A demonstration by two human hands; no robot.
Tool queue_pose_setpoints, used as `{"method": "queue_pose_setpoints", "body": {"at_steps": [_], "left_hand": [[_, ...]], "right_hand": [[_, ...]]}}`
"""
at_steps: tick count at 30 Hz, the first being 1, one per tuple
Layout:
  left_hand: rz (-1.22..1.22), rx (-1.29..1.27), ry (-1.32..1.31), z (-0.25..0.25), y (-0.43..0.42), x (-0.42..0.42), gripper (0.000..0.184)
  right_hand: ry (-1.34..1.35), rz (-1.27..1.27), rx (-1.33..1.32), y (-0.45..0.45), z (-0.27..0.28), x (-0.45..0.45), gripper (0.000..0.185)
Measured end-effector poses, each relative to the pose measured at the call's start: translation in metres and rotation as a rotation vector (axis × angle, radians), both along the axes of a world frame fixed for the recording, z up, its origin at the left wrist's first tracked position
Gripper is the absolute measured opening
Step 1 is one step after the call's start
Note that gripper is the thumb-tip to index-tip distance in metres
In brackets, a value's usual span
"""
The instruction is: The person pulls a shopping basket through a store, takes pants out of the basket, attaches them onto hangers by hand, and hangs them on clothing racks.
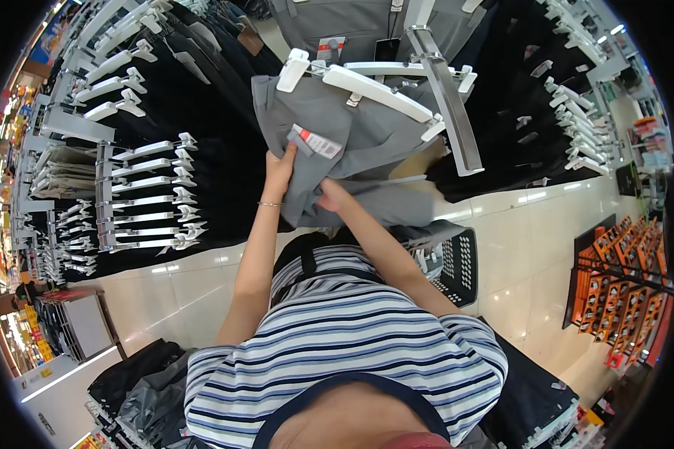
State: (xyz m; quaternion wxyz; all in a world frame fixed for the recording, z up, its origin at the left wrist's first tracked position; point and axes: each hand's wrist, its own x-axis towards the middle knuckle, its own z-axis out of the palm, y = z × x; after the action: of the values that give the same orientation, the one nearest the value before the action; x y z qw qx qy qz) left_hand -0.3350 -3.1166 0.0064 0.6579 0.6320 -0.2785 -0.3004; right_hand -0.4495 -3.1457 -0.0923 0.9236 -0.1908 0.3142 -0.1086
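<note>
Grey trousers (367,138) hang by clips from a white hanger (382,91) on a metal display arm (457,123). My left hand (279,173) is closed on the grey fabric near the waist side, just below a red and white price tag (320,142). To its right, my right hand (334,196) reaches into the folds of the same trousers; its fingertips are hidden by the cloth. A thin bracelet circles my left wrist.
Dark trousers on white hangers (153,194) fill the rack at left, with more dark garments (502,97) at right. A black basket (460,266) sits low beside me. An orange product display (625,288) stands far right. Folded dark clothes (532,382) lie behind me.
</note>
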Motion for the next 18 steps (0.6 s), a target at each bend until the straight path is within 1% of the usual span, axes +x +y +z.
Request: {"method": "queue_pose_setpoints", "body": {"at_steps": [2,3,6,8,10,11,12,14,16,18], "left_hand": [[-0.031,0.046,-0.05,0.008,0.003,0.008,0.026],[-0.025,0.078,-0.09,0.007,0.004,0.012,0.026],[-0.037,0.118,-0.199,0.001,0.004,0.013,0.027],[-0.055,0.141,-0.246,-0.011,0.004,0.009,0.028],[-0.052,0.105,-0.268,-0.024,0.005,-0.001,0.028],[-0.072,0.115,-0.302,-0.031,0.006,-0.005,0.028],[-0.087,0.134,-0.28,-0.042,0.005,-0.01,0.027],[-0.169,0.134,-0.357,-0.067,0.003,-0.018,0.027],[-0.132,0.099,-0.374,-0.079,-0.004,-0.031,0.028],[-0.084,0.055,-0.392,-0.083,-0.014,-0.039,0.029]], "right_hand": [[-0.098,0.035,0.089,0.004,0.021,0.008,0.046],[-0.076,0.039,0.074,0.004,0.029,0.01,0.046],[0.042,-0.059,-0.086,-0.001,0.021,0.003,0.053],[0.599,-0.013,-0.338,-0.014,-0.011,-0.014,0.064],[0.726,-0.3,-0.693,-0.028,-0.069,-0.041,0.069],[0.715,-0.379,-0.772,-0.037,-0.068,-0.061,0.067],[0.703,-0.458,-0.85,-0.045,-0.069,-0.082,0.064],[0.842,-0.435,-0.774,-0.066,-0.097,-0.117,0.054],[0.929,-0.58,-0.857,-0.082,-0.132,-0.145,0.041],[1.007,-0.549,-0.819,-0.094,-0.133,-0.169,0.037]]}}
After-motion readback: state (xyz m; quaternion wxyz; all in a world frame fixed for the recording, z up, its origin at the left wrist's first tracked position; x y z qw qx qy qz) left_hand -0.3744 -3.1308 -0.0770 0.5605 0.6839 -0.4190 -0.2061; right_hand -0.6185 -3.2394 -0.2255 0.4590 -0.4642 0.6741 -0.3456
